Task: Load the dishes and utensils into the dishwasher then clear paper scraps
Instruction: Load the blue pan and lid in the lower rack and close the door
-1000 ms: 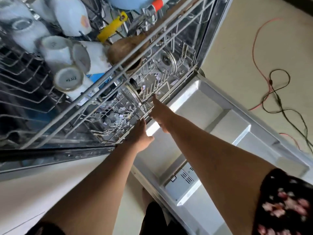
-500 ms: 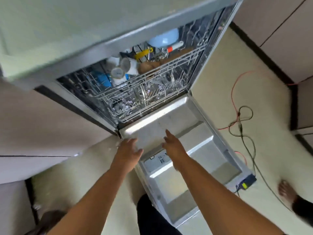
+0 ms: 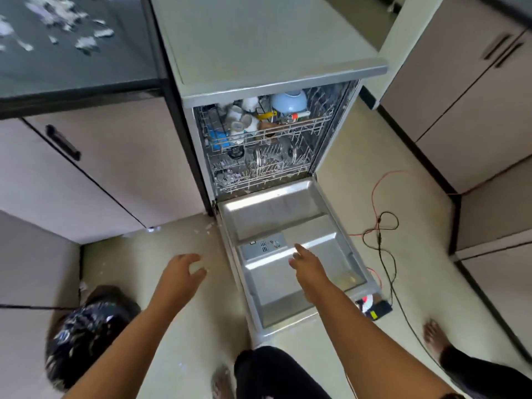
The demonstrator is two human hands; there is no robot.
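The dishwasher (image 3: 273, 87) is found open, with its door (image 3: 276, 208) lowered flat in front of it. Both racks are seen inside the tub. The upper rack (image 3: 290, 133) is loaded with white cups (image 3: 241, 119) and a blue bowl (image 3: 289, 102); round metal plates (image 3: 288, 151) are stood on edge in the lower rack (image 3: 259, 184).

The left hand (image 3: 181, 272) is held over the floor just left of the door, fingers spread and loosely curved, nothing gripped. The right hand (image 3: 309, 269) is held above the door's inner panel, fingers extended and relaxed, nothing gripped; contact with the door cannot be confirmed.

Paper scraps (image 3: 86, 43) are noted on the dark counter left of the dishwasher. Smaller pale bits (image 3: 208, 226) are noted on the floor at the door's left hinge corner. A black bag (image 3: 86, 335) is noted on the floor well left of the door. Cables (image 3: 380, 234) are seen on the floor to the right of the door.
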